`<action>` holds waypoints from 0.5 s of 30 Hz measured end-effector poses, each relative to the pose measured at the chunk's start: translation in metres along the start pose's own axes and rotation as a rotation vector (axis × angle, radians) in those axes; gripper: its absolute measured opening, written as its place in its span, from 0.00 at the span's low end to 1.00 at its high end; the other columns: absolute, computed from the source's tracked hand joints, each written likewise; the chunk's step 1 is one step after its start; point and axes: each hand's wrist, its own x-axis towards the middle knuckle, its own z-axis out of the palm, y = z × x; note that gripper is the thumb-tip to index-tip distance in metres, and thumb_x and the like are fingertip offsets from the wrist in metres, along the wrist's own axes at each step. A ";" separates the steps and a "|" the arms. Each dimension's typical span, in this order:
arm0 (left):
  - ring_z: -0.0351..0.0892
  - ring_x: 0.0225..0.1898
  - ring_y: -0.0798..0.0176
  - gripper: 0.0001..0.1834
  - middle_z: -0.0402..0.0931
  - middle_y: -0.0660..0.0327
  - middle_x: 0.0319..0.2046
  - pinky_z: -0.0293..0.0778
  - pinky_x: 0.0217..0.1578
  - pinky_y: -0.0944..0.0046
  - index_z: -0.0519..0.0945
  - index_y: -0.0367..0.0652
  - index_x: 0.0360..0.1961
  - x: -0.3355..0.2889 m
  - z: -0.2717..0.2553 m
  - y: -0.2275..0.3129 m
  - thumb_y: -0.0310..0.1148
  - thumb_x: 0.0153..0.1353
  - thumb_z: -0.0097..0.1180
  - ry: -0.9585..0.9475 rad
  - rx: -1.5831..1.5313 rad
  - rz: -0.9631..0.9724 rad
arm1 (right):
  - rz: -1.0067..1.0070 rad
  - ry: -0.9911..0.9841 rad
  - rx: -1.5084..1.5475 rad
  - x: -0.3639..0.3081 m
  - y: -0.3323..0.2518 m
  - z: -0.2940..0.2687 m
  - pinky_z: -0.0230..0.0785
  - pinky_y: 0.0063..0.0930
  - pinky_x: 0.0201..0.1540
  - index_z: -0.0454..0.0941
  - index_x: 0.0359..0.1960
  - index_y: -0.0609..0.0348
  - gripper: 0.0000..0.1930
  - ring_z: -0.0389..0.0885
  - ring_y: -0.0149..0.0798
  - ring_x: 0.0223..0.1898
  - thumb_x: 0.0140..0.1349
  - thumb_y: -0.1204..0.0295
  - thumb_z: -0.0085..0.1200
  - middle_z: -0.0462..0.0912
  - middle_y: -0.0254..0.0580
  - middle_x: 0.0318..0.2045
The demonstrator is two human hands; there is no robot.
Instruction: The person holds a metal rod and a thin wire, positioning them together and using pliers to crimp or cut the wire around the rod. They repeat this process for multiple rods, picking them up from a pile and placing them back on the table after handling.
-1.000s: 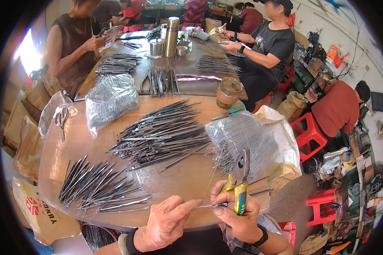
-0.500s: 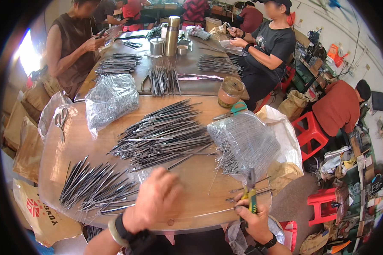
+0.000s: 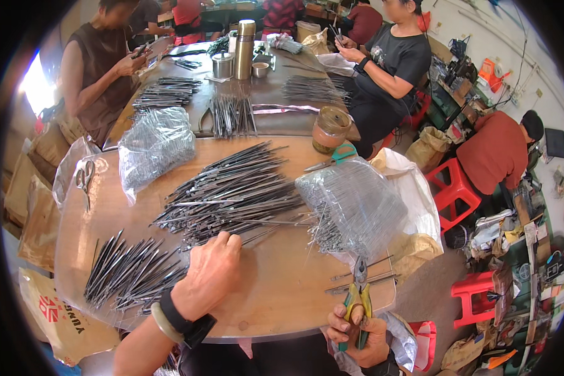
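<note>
My left hand is at the near edge of a large heap of thin dark metal rods. Its fingers are bent and closed; their tips and whatever they hold are hidden. On the right, my right hand grips pliers with yellow-and-green handles, jaws pointing away from me and handles spread apart. A smaller pile of rods lies left of my left wrist. Past the pliers' jaws is a clear plastic bag of thin rods. A few loose rods lie beside the jaws.
Another filled plastic bag and metal scissors lie at the table's left. A lidded jar and teal-handled scissors stand far right. Beyond are a thermos and two seated people. Red stools stand right.
My left hand has moved left and slightly up to the heap's near edge. My right hand has turned the pliers, and their handles now spread wider. The whole view has shifted slightly.
</note>
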 end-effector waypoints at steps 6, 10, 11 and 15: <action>0.76 0.19 0.60 0.02 0.79 0.54 0.25 0.69 0.18 0.62 0.77 0.36 0.33 -0.064 -0.023 0.009 0.23 0.60 0.56 0.003 -0.702 -0.332 | 0.017 -0.040 -0.150 -0.019 -0.008 -0.004 0.65 0.34 0.39 0.78 0.34 0.60 0.05 0.72 0.40 0.39 0.57 0.75 0.58 0.76 0.45 0.38; 0.67 0.14 0.70 0.07 0.79 0.53 0.27 0.59 0.12 0.71 0.75 0.35 0.42 -0.097 -0.032 0.037 0.24 0.64 0.57 -0.137 -1.628 -0.956 | -0.053 0.096 -0.508 -0.012 -0.016 0.005 0.73 0.30 0.29 0.76 0.35 0.62 0.05 0.77 0.37 0.31 0.59 0.74 0.57 0.77 0.43 0.34; 0.66 0.14 0.69 0.10 0.78 0.52 0.28 0.59 0.12 0.70 0.74 0.35 0.45 -0.102 -0.034 0.042 0.24 0.64 0.57 -0.094 -1.719 -0.988 | -0.099 0.122 -0.645 -0.010 -0.018 0.017 0.74 0.29 0.32 0.77 0.36 0.63 0.05 0.78 0.34 0.31 0.60 0.75 0.56 0.79 0.41 0.33; 0.69 0.16 0.64 0.30 0.76 0.52 0.33 0.65 0.15 0.65 0.64 0.36 0.61 -0.099 -0.041 0.058 0.27 0.59 0.62 0.008 -2.085 -0.760 | -0.423 0.098 -1.179 0.000 -0.036 0.042 0.66 0.25 0.45 0.80 0.34 0.62 0.05 0.75 0.29 0.41 0.56 0.77 0.60 0.78 0.38 0.41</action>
